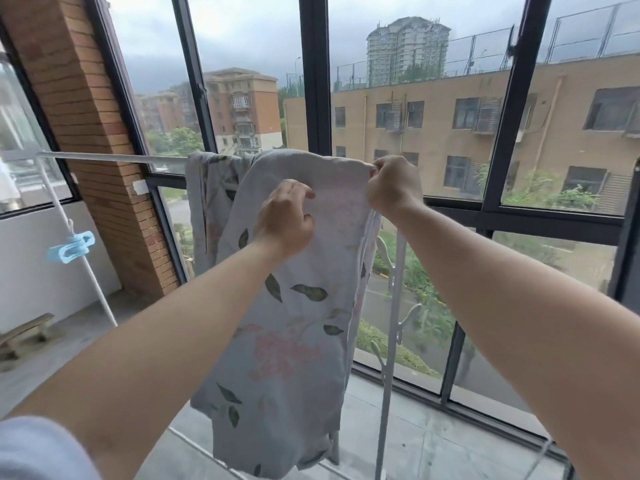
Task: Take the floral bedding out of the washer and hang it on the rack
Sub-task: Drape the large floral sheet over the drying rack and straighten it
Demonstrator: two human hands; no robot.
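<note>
- Pale sleeve (38,448) is seen at 7 o'clock, nearest the lens; a blue clip (71,247) is hung on the slanted rack leg (105,299) at 9 o'clock.
- Floral bedding (294,323) is draped over the rack rail (110,156) at centre, with a bunched fold toward 11 o'clock.
- Cloth just below the rail is pinched by the left hand (285,220); the top edge at 1 o'clock is pinched by the right hand (393,188).
- Slippage is judged the risk: much cloth is hung on the near side, so the bedding could be dragged off once released.
</note>
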